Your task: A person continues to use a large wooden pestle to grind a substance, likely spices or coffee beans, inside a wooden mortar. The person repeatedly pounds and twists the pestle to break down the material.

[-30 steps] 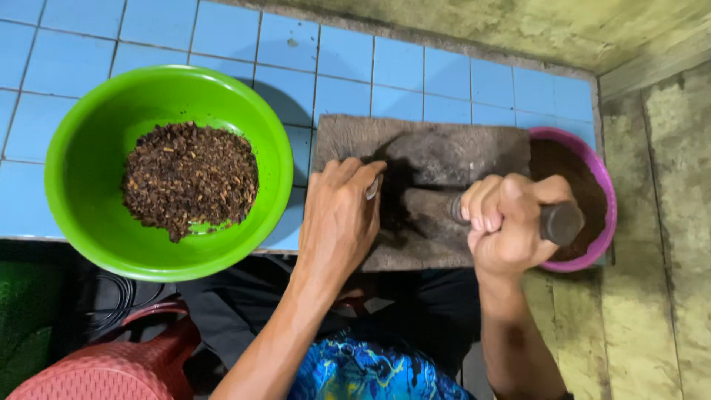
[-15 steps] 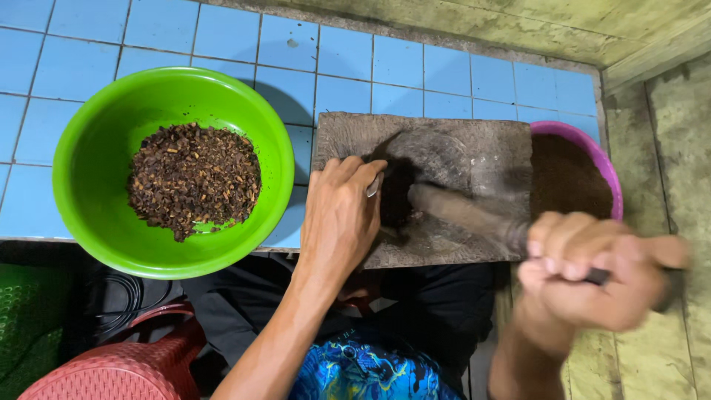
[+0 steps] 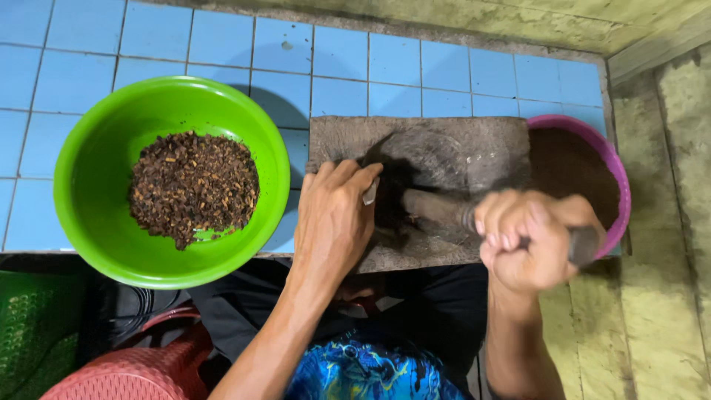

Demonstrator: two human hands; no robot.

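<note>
We see our left hand (image 3: pixel 335 222) lying palm down on the flat grey rectangular grinding stone (image 3: pixel 444 152), fingers close together and pressed against the slab, the fingertips at the edge of the dark ground paste (image 3: pixel 389 200) that sits near the stone's centre. Our right hand (image 3: pixel 529 241) is at about four o'clock from that paste, its fingers curled tight in a fist around the grey cylindrical stone roller (image 3: pixel 437 211), which lies across the slab pointing toward ten o'clock; the hand is blurred, so we cannot quite tell how far the roller's near end sticks out past the fist, though a dark stub seems to show at three o'clock of the knuckles. The round pink plastic bowl (image 3: pixel 618 185) of fine dark brown powder touches the stone's three o'clock edge. At nine o'clock from the stone, just beside it, rests the round bright green plastic bowl (image 3: pixel 96 148) with a heap of coarse dark brown roasted bits (image 3: pixel 194 189) in its middle. Both stand on the blue-tiled ledge (image 3: pixel 341 52). At seven o'clock, below the green bowl, shows a red woven plastic stool (image 3: pixel 126 374)
</note>
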